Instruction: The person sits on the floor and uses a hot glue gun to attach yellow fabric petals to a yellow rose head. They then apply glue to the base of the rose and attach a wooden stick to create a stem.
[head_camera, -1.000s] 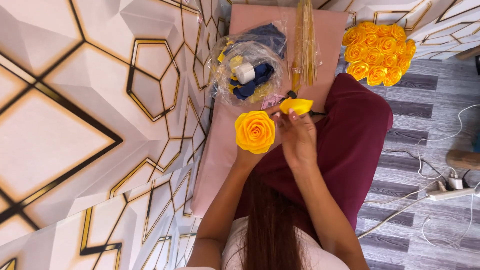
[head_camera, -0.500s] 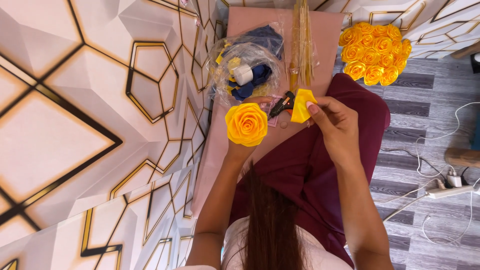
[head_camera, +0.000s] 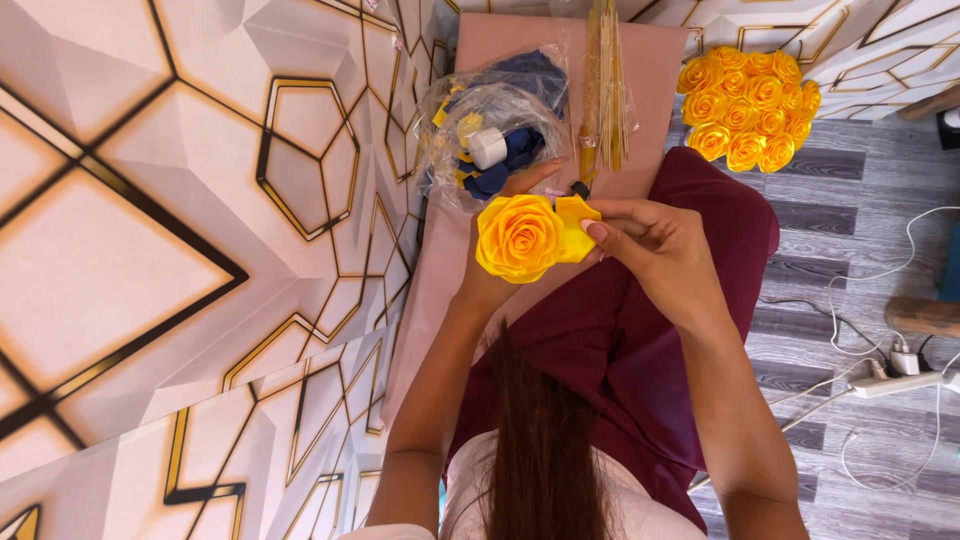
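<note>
View from above, looking down at a seated person w/ long dark hair (head_camera: 545, 450) hanging down the front, pale top at the bottom edge, and a maroon skirt (head_camera: 640, 330) spread over the lap. Both bare forearms reach up toward the middle of the frame. The left hand (head_camera: 495, 270) sits mostly hidden behind a yellow ribbon rose (head_camera: 518, 237); its fingers are curled around the flower from behind, thumb tip showing just above the bloom. The right hand (head_camera: 660, 250) is just beside the rose on its right side, thumb and forefinger pinched shut on a folded yellow ribbon petal (head_camera: 577, 222) that touches the rose's outer edge. A small dark object peeks out just above the petal; can't tell what it is. Under and beyond the hands lies a pink mat (head_camera: 520, 60) running away from the person. On it, just past the rose, a clear plastic bag (head_camera: 495, 140) holds dark blue & yellow ribbon pieces plus a white spool. Beside the bag, to its right, is a bundle of thin wooden sticks (head_camera: 603, 90) in clear wrap. Farther right, on grey wood-look flooring (head_camera: 860, 210), a cluster of finished yellow ribbon roses (head_camera: 748, 108) sits well apart from the hands. White cables & a power strip (head_camera: 895, 380) trail on the floor at right. White wall panels w/ gold-and-black geometric lines (head_camera: 180, 250) fill the left side.
</note>
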